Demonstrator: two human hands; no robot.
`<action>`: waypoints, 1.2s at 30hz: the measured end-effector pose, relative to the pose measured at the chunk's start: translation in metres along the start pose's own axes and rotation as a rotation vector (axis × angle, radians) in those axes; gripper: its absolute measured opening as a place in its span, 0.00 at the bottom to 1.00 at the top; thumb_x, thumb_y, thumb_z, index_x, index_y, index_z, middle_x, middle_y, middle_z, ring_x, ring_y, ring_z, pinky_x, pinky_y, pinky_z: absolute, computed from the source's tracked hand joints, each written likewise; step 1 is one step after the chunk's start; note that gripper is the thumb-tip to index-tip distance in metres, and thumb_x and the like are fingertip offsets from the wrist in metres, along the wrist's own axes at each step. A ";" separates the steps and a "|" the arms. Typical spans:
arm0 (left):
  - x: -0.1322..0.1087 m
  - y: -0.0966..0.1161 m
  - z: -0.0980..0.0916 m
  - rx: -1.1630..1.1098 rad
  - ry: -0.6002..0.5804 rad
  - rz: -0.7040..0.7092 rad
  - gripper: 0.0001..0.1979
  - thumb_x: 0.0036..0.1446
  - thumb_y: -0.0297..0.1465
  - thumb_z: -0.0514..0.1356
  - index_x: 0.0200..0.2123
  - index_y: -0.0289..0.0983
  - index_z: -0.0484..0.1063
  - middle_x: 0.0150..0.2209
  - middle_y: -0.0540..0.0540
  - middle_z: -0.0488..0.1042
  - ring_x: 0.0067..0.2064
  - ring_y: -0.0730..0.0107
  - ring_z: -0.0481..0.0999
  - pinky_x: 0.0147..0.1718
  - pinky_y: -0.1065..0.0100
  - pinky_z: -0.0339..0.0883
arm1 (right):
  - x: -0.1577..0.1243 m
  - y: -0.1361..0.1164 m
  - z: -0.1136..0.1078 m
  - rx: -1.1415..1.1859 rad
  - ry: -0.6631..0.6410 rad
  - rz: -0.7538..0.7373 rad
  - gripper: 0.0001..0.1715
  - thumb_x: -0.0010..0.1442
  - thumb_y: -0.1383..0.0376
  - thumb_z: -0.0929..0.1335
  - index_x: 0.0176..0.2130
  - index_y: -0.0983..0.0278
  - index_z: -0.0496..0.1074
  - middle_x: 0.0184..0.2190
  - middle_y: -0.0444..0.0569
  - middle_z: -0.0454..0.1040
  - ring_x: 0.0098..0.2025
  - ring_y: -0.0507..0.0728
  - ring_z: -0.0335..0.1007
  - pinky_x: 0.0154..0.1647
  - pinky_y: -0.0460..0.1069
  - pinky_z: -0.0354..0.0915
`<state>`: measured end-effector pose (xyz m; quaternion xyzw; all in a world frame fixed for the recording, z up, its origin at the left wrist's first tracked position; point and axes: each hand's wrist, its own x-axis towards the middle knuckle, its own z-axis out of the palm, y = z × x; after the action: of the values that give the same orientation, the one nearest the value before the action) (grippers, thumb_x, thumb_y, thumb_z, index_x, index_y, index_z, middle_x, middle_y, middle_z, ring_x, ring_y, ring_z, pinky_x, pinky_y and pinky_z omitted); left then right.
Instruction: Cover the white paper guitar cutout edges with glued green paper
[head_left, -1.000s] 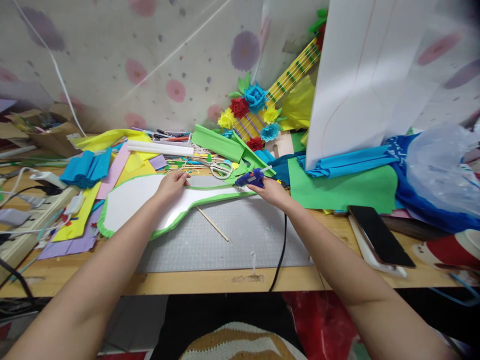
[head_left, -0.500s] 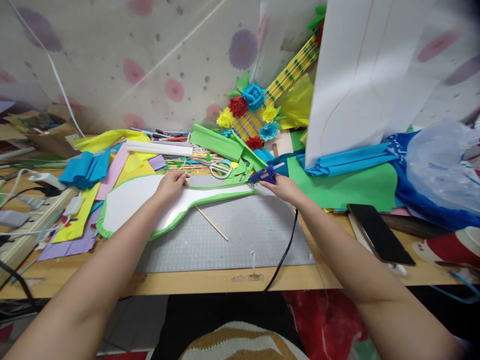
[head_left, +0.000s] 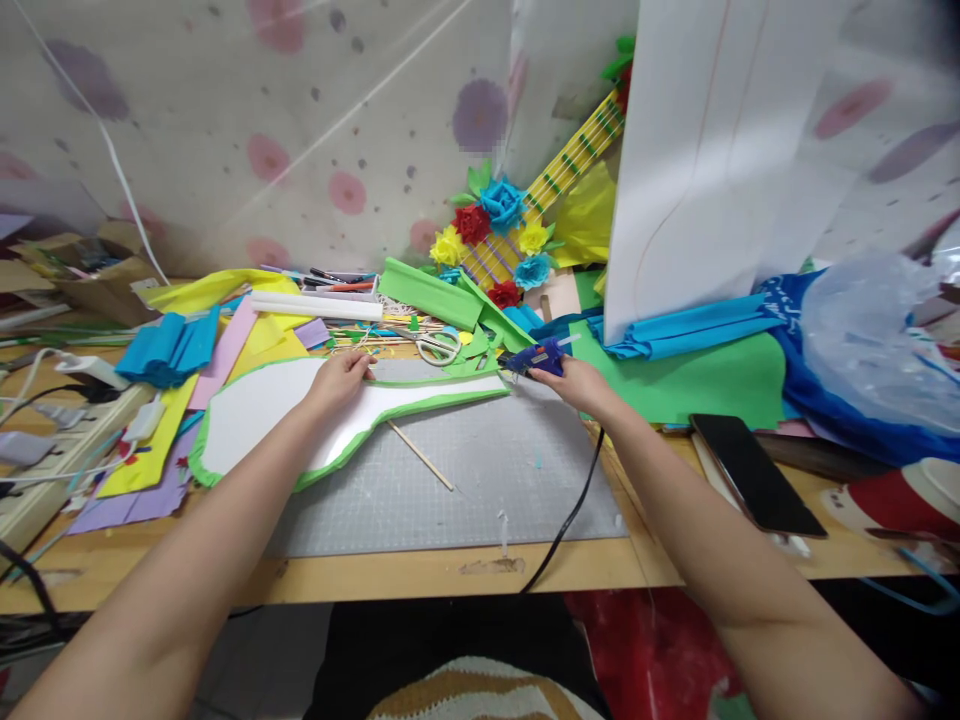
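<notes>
A white guitar-shaped board with a green paper edge [head_left: 270,420] lies on the grey cutting mat [head_left: 480,480]. My left hand [head_left: 341,377] rests on the board's upper edge, fingers pressing the green strip. My right hand [head_left: 574,382] grips a blue glue gun [head_left: 538,356], nozzle pointing left, at the narrow right end of the board. The gun's black cord [head_left: 571,515] trails over the mat and off the table's front edge. A thin wooden stick [head_left: 420,455] lies on the mat below the board's neck.
Scissors [head_left: 439,347], a white roll [head_left: 315,306], pens and coloured paper scraps crowd the back. A yellow paper guitar with paper flowers [head_left: 517,225] leans on the wall. A large white sheet [head_left: 697,160] stands at right, a phone [head_left: 754,472] near it. Power strip and cables [head_left: 67,410] lie at left.
My right hand has carried the glue gun to the right, from over the board's neck to just past its narrow end. My left hand has stayed on the board's upper edge.
</notes>
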<state>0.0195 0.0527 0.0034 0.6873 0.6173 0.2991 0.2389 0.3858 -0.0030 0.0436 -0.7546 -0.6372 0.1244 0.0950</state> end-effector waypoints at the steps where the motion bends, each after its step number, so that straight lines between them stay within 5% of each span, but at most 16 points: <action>1: -0.001 -0.001 0.000 -0.008 0.010 0.018 0.16 0.56 0.40 0.49 0.33 0.39 0.74 0.30 0.46 0.77 0.35 0.62 0.73 0.37 0.66 0.62 | -0.002 0.004 0.000 0.013 0.014 0.010 0.29 0.58 0.49 0.63 0.48 0.68 0.70 0.45 0.60 0.75 0.46 0.65 0.71 0.40 0.51 0.64; 8: -0.011 0.020 0.004 0.123 0.089 0.200 0.17 0.56 0.38 0.50 0.42 0.38 0.73 0.41 0.44 0.76 0.45 0.60 0.72 0.45 0.63 0.63 | -0.017 0.031 0.027 0.127 0.156 0.074 0.27 0.58 0.50 0.63 0.47 0.67 0.72 0.42 0.59 0.76 0.45 0.63 0.72 0.40 0.50 0.65; 11: -0.020 0.040 0.015 0.354 -0.073 0.418 0.25 0.53 0.44 0.55 0.51 0.35 0.68 0.51 0.40 0.71 0.54 0.56 0.67 0.54 0.59 0.58 | -0.019 0.035 0.048 0.202 0.204 0.056 0.27 0.58 0.50 0.64 0.47 0.66 0.71 0.42 0.58 0.76 0.45 0.62 0.72 0.42 0.51 0.65; 14: -0.029 0.054 0.028 0.568 -0.254 0.448 0.40 0.48 0.46 0.62 0.59 0.30 0.57 0.60 0.34 0.60 0.60 0.52 0.60 0.58 0.57 0.53 | -0.016 0.037 0.063 0.240 0.238 0.057 0.28 0.57 0.49 0.63 0.48 0.67 0.70 0.42 0.58 0.75 0.44 0.63 0.72 0.43 0.53 0.64; 17: -0.037 0.059 0.036 0.711 -0.328 0.415 0.33 0.53 0.37 0.60 0.60 0.31 0.56 0.62 0.34 0.56 0.63 0.56 0.57 0.61 0.59 0.49 | -0.014 0.043 0.071 0.208 0.289 -0.010 0.28 0.56 0.49 0.64 0.45 0.68 0.70 0.40 0.59 0.74 0.44 0.63 0.70 0.43 0.54 0.64; 24: -0.047 0.053 0.039 0.774 -0.289 0.393 0.26 0.56 0.29 0.57 0.58 0.30 0.60 0.60 0.36 0.60 0.61 0.58 0.60 0.60 0.62 0.53 | -0.051 0.051 0.072 0.005 0.693 -0.204 0.27 0.55 0.44 0.62 0.36 0.65 0.64 0.31 0.54 0.66 0.37 0.62 0.63 0.38 0.57 0.61; 28: -0.050 0.054 0.042 0.754 -0.265 0.382 0.25 0.56 0.28 0.57 0.57 0.32 0.61 0.60 0.36 0.62 0.61 0.57 0.60 0.60 0.59 0.54 | -0.061 0.016 0.069 -0.003 0.529 -0.540 0.18 0.60 0.52 0.61 0.33 0.64 0.66 0.29 0.52 0.68 0.35 0.59 0.63 0.37 0.53 0.62; 30: -0.051 0.056 0.044 0.757 -0.267 0.370 0.25 0.56 0.27 0.57 0.58 0.30 0.61 0.60 0.34 0.61 0.61 0.56 0.60 0.60 0.58 0.54 | -0.050 -0.010 0.069 0.026 0.454 -0.657 0.18 0.61 0.54 0.62 0.40 0.66 0.68 0.38 0.56 0.71 0.43 0.60 0.65 0.45 0.55 0.62; 36: -0.054 0.054 0.045 0.788 -0.255 0.393 0.25 0.57 0.27 0.55 0.58 0.31 0.60 0.60 0.33 0.60 0.61 0.55 0.60 0.59 0.57 0.54 | -0.006 -0.066 0.085 -0.014 0.159 -0.757 0.41 0.59 0.48 0.62 0.60 0.73 0.57 0.61 0.63 0.57 0.64 0.65 0.49 0.62 0.59 0.49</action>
<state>0.0865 -0.0054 0.0029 0.8613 0.5074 -0.0060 -0.0280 0.2968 0.0009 -0.0171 -0.4738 -0.8622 0.0172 0.1782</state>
